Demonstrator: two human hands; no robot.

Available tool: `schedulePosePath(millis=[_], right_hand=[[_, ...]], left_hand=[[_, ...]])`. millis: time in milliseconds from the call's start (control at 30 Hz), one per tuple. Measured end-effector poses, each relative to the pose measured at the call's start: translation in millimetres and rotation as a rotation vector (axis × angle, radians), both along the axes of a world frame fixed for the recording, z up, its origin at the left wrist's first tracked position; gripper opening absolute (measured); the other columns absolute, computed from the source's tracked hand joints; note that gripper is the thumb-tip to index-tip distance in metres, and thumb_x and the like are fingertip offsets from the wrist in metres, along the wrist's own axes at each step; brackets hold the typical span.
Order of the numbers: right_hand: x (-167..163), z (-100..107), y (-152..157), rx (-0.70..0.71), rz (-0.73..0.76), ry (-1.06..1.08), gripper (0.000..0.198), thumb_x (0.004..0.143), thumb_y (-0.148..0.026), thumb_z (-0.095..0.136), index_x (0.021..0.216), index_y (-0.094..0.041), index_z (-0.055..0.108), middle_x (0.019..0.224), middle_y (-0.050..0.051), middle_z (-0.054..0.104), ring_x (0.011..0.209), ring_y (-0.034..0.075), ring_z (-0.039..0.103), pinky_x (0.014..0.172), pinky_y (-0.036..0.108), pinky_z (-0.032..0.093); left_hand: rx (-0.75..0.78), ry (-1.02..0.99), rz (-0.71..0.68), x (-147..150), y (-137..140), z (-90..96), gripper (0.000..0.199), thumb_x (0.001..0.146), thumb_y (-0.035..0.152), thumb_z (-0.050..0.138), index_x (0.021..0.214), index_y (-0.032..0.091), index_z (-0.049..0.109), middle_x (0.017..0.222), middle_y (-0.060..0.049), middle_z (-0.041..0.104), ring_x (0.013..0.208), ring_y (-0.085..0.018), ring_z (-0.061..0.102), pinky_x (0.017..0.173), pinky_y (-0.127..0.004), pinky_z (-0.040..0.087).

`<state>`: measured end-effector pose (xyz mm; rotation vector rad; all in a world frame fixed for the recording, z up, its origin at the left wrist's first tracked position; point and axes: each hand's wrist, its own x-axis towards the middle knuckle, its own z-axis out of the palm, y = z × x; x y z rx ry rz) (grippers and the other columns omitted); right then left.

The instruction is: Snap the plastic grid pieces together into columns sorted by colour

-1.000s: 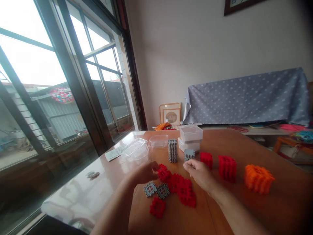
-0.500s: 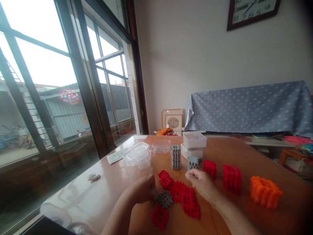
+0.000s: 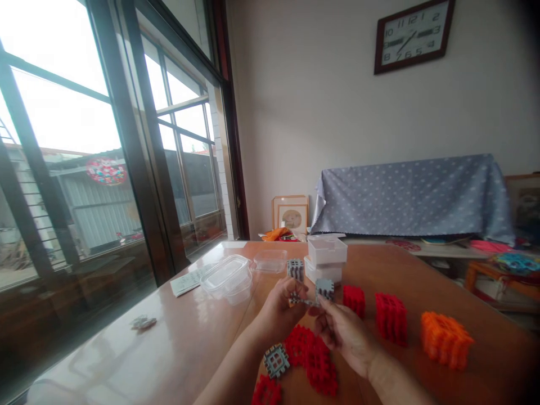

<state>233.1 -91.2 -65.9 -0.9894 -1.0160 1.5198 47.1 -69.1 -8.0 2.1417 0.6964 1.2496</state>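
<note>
Right now, the work looks partly done, going by how things lie. Five blocks stand on the desk: a grey stack, a grey block, a small red block, a big red block and an orange block. They look neat, so they seem finished or close to it. What seems left is the loose bits near the person: one flat grey tile, a red tile cut off by the bottom edge, some red tiles and a red pile. The left hand is curled around a small grey piece, which is up above the desk, between the two hands and in front of the grey stack. The right hand has bent fingers, with its tips right at the other side of that piece, but I can't tell if they pinch it. The grey piece shows mostly as a thin edge, so it seems to lie nearly flat, and its long way seems to run side to side, from hand to hand. It is small and partly hidden, so I can't be sure if it is one tile or more.
</note>
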Motion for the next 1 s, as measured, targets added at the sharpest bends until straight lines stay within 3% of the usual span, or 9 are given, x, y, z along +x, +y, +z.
schedulePosePath(millis=[100,267,433,533,667,767,933,1000], right_hand=[[9,2,4,0.020,-0.067,0.105,0.034,0.082,-0.052,0.074,0.084,-0.019,0.066,0.062,0.000,0.064,0.045,0.008,0.046,0.044,0.022,0.029],[17,6,5,0.073,-0.151,0.064,0.035,0.081,-0.050,0.076,0.078,-0.020,0.059,0.063,-0.003,0.063,0.047,0.007,0.045,0.045,0.021,0.028],[16,10,1,0.094,-0.128,0.009,0.036,0.083,-0.052,0.074,0.079,-0.020,0.059,0.065,-0.003,0.061,0.050,0.007,0.045,0.047,0.021,0.028],[14,11,0,0.092,-0.106,-0.003,0.038,0.082,-0.054,0.074,0.077,-0.020,0.059,0.066,-0.003,0.060,0.050,0.007,0.044,0.048,0.022,0.028],[13,11,0,0.095,-0.097,-0.047,0.040,0.081,-0.056,0.074,0.074,-0.020,0.058,0.067,-0.003,0.059,0.050,0.007,0.043,0.048,0.023,0.027],[12,12,-1,0.109,-0.092,-0.071,0.041,0.082,-0.056,0.073,0.074,-0.019,0.058,0.067,-0.003,0.059,0.050,0.007,0.042,0.049,0.023,0.027],[12,8,-1,0.095,-0.067,-0.122,0.037,0.084,-0.053,0.070,0.075,-0.018,0.060,0.064,-0.004,0.056,0.050,0.006,0.041,0.050,0.022,0.026],[11,7,-1,0.085,-0.034,-0.141,0.034,0.083,-0.051,0.070,0.078,-0.018,0.061,0.064,-0.004,0.058,0.049,0.006,0.042,0.050,0.022,0.025]], left_hand=[[0.067,0.008,0.028,10,2,-12.4,0.020,0.081,0.006,0.063,0.093,0.022,0.061,0.109,-0.005,0.063,0.105,-0.021,0.058,0.096,-0.036,0.045],[0.009,0.052,0.180,10,2,-30.9,0.057,0.072,0.007,0.070,0.123,0.026,0.055,0.120,-0.005,0.061,0.108,-0.023,0.058,0.097,-0.038,0.047],[0.008,0.090,0.170,9,2,-33.9,0.059,0.077,0.018,0.074,0.131,0.025,0.053,0.123,-0.008,0.063,0.113,-0.025,0.059,0.098,-0.040,0.048],[-0.006,0.083,0.232,9,7,-39.6,0.054,0.080,0.021,0.072,0.131,0.025,0.054,0.123,-0.008,0.065,0.114,-0.026,0.061,0.096,-0.039,0.049],[-0.048,0.042,0.339,11,10,-47.6,0.039,0.084,0.021,0.067,0.122,0.023,0.059,0.111,-0.007,0.068,0.102,-0.022,0.064,0.089,-0.036,0.050],[-0.040,0.076,0.320,12,7,-46.9,0.032,0.083,0.017,0.065,0.114,0.023,0.063,0.103,-0.005,0.068,0.095,-0.020,0.063,0.087,-0.035,0.049],[-0.023,0.114,0.268,15,3,-45.1,0.052,0.079,0.030,0.078,0.128,0.024,0.061,0.110,-0.007,0.066,0.099,-0.023,0.062,0.086,-0.035,0.050],[-0.010,0.111,0.285,16,4,-48.1,0.052,0.080,0.029,0.078,0.128,0.024,0.060,0.110,-0.007,0.066,0.100,-0.023,0.062,0.086,-0.035,0.050]])
